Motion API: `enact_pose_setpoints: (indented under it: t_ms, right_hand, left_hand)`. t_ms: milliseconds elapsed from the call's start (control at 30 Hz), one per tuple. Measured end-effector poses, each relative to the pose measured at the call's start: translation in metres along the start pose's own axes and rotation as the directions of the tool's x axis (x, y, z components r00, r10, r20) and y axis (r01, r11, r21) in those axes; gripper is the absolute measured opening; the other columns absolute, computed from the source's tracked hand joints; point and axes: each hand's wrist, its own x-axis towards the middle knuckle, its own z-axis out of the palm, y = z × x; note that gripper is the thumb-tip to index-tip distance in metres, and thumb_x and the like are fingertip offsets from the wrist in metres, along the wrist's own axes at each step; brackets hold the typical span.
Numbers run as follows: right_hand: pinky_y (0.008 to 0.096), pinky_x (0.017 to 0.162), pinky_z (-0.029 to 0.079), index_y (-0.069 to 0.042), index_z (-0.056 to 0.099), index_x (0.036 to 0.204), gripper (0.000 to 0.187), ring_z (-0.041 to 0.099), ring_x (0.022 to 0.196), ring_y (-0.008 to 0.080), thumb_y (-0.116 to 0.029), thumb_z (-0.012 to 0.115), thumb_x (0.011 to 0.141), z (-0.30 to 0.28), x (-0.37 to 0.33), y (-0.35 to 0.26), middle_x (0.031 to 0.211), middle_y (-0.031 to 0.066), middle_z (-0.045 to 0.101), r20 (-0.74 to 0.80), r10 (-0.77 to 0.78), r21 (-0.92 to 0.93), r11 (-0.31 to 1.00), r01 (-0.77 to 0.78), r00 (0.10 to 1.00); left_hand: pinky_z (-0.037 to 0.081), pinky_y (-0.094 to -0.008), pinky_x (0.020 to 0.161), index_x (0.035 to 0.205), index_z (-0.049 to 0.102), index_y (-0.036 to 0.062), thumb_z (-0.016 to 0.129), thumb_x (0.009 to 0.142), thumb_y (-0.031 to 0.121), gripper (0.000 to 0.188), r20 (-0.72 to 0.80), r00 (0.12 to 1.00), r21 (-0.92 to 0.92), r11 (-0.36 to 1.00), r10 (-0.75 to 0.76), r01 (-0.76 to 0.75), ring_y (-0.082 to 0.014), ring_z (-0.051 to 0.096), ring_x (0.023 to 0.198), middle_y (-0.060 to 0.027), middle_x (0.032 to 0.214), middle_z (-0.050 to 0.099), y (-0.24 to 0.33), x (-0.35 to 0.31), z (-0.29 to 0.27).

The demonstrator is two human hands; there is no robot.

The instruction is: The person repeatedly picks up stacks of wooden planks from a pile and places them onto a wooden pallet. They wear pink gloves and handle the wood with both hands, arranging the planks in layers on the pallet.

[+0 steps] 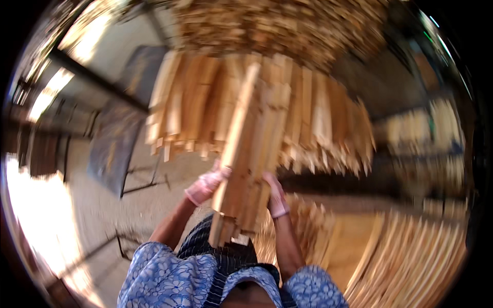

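Note:
A bundle of long wooden boards is held between my two hands in front of my body, its near end close to my apron. My left hand, in a pale pink glove, grips the bundle's left side. On the opposite side my right hand, gloved alike, presses against the boards, with its fingers partly hidden. The far end of the bundle overlaps a wide stack of similar wooden boards. Motion blur softens the whole picture, so I cannot tell whether the bundle touches that stack.
Beyond the stack lies a large heap of wood pieces. Left is a dark table with metal legs. More wooden strips lie at the lower right, and stacked wood stands at the far right.

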Motion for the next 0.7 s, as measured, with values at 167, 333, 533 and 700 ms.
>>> enact_pose_setpoints:
  t_ms: [167, 333, 533, 700]
  right_hand:
    - [0.0321, 0.100, 0.051, -0.001, 0.061, 0.132, 0.044, 0.062, 0.110, 0.0178, -0.028, 0.067, 0.099, -0.090, -0.078, 0.021, 0.121, 0.0064, 0.066, -0.146, -0.320, 0.105, 0.936, 0.337, 0.936]
    - [0.0322, 0.098, 0.049, -0.005, 0.042, 0.150, 0.072, 0.060, 0.112, 0.0173, -0.028, 0.076, 0.091, -0.090, -0.186, 0.028, 0.128, 0.0061, 0.063, -0.515, -0.390, 0.304, 0.750, 0.588, 0.763]
    - [0.0368, 0.099, 0.048, -0.002, 0.033, 0.154, 0.089, 0.064, 0.113, 0.0245, -0.043, 0.073, 0.086, -0.205, -0.327, 0.051, 0.117, 0.0146, 0.070, -0.941, -0.199, -0.075, 0.911, 0.405, 0.274]
    - [0.0404, 0.107, 0.042, 0.002, 0.024, 0.155, 0.098, 0.059, 0.125, 0.0404, -0.052, 0.065, 0.083, -0.279, -0.384, 0.057, 0.132, 0.0266, 0.061, -0.986, -0.102, -0.065, 0.965, 0.255, 0.134]
  left_hand:
    - [0.050, -0.0240, 0.089, 0.164, 0.010, 0.0064, 0.067, 0.099, 0.034, 0.091, 0.137, 0.986, -0.137, 0.984, -0.093, 0.111, -0.0098, 0.061, 0.094, -0.0002, 0.106, 0.067, 0.086, 0.042, 0.091]
    - [0.049, -0.0325, 0.096, 0.163, 0.015, 0.0055, 0.079, 0.083, 0.045, 0.110, 0.509, 0.861, -0.160, 0.983, 0.008, 0.086, -0.0219, 0.058, 0.115, -0.0119, 0.136, 0.057, 0.131, 0.054, 0.218]
    - [0.049, -0.0386, 0.104, 0.163, 0.020, 0.0123, 0.081, 0.085, 0.032, 0.101, 0.781, 0.597, 0.031, 0.967, -0.182, 0.253, -0.0244, 0.057, 0.125, -0.0120, 0.144, 0.055, 0.175, 0.032, 0.426]
    - [0.044, -0.0521, 0.106, 0.162, 0.022, 0.0185, 0.072, 0.083, 0.059, 0.102, 0.712, 0.702, 0.645, 0.418, -0.026, -0.639, -0.0399, 0.049, 0.133, -0.0232, 0.148, 0.046, 0.149, 0.023, 0.561]
